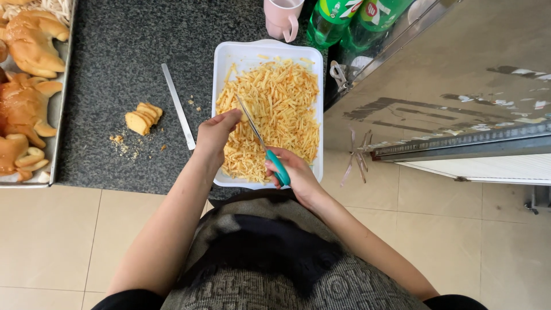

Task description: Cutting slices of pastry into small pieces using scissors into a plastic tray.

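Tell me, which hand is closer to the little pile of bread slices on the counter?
Left. The left hand is just right of the bread slices; the right hand, holding teal-handled scissors, is farther off, over the white tray.

Baking tray [57,115] and green bottles [344,20] cut off by edges

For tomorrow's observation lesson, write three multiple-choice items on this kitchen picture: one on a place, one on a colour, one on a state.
1. Where does the small stack of sliced bread lie?
A. On the dark counter, left of the white tray
B. Inside the white tray
C. On the floor

2. What colour are the scissor handles?
A. Red
B. Teal
C. Black

3. What is in the white tray?
A. Nothing
B. Whole loaves
C. Thin orange-yellow strips

Answers:
1 A: it sits on the counter, apart from the tray.
2 B: teal shows in the right hand.
3 C: strips cover the tray; the left hand pinches something above them.
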